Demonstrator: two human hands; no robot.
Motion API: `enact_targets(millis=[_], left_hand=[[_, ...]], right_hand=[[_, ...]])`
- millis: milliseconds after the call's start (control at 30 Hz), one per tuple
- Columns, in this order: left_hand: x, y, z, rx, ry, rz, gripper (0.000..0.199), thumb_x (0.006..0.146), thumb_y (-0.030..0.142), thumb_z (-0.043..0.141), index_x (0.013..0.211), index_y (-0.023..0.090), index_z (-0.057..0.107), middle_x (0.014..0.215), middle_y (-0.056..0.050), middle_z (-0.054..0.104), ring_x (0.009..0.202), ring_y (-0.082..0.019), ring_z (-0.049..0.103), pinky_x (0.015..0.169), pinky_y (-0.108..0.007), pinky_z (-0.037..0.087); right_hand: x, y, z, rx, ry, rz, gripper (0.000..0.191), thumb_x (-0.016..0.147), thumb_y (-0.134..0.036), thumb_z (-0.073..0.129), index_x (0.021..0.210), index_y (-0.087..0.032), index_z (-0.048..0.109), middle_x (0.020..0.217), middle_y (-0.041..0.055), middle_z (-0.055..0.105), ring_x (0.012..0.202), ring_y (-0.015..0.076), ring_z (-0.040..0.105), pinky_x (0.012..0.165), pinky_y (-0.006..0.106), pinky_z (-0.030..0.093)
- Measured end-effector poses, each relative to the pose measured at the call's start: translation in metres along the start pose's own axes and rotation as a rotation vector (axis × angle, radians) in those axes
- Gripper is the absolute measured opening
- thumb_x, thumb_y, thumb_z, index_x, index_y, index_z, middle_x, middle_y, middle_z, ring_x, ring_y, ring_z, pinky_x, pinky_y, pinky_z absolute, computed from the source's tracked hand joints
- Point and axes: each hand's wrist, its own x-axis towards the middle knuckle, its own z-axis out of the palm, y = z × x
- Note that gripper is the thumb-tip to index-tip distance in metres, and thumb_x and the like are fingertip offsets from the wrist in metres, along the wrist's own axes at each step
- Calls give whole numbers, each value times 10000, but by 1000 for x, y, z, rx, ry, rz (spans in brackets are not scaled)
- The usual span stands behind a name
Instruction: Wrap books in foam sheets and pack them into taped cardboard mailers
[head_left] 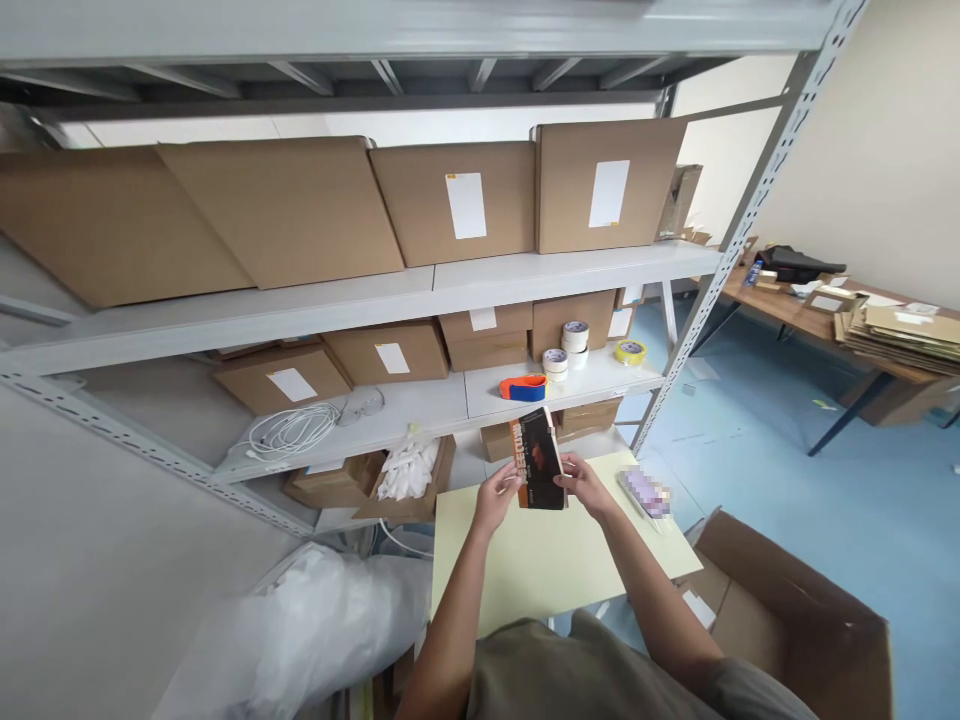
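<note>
A black book with an orange strip and white lettering (539,462) is held upright above the pale yellow table (555,560). My left hand (498,494) grips its left edge, fingers closed against the cover. On the opposite edge, my right hand (584,483) holds it with thumb and fingers. To the right on the table lies a purple and white item (646,493), blurred out.
Metal shelves (450,405) ahead carry cardboard boxes (457,205), tape rolls (575,337), an orange and blue item (523,388) and a coiled white cable (294,432). An open carton (802,610) stands right; a white plastic bag (337,610) bulges at left.
</note>
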Motion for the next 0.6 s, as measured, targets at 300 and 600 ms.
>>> enact_targets(millis=[300, 600], left_hand=[[-10, 21, 21, -60, -69, 95, 768, 817, 310, 820, 1539, 210, 577, 1453, -120, 689, 1269, -286, 690, 1084, -408, 556], [-16, 32, -45, -289, -107, -35, 795, 748, 356, 883, 1481, 185, 627, 1273, -155, 772, 1037, -270, 770, 840, -323, 601]], right_hand=[[7, 22, 47, -183, -237, -149, 567, 735, -390, 879, 1289, -337, 774, 1457, 36, 686, 1477, 358, 504, 1226, 561, 398], [4, 24, 25, -92, 194, 65, 642, 636, -504, 942, 1221, -307, 766, 1315, 83, 759, 1288, 358, 650, 1089, 521, 512]])
